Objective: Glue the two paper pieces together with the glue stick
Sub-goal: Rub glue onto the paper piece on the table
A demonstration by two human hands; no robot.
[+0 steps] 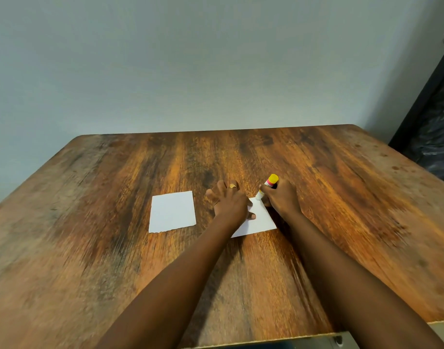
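Note:
Two white paper pieces lie on the wooden table (115, 222). The left paper (172, 211) lies alone and untouched. My left hand (229, 201) rests flat with spread fingers on the left part of the right paper (260, 221), covering much of it. My right hand (281, 195) grips a glue stick (267, 185) with a yellow end and a pink band, tilted, its white tip touching the far edge of the right paper.
A dark cabinet or bag (434, 127) stands beyond the table's right edge. A pale wall runs behind the table. The table's near edge (266, 341) shows at the bottom.

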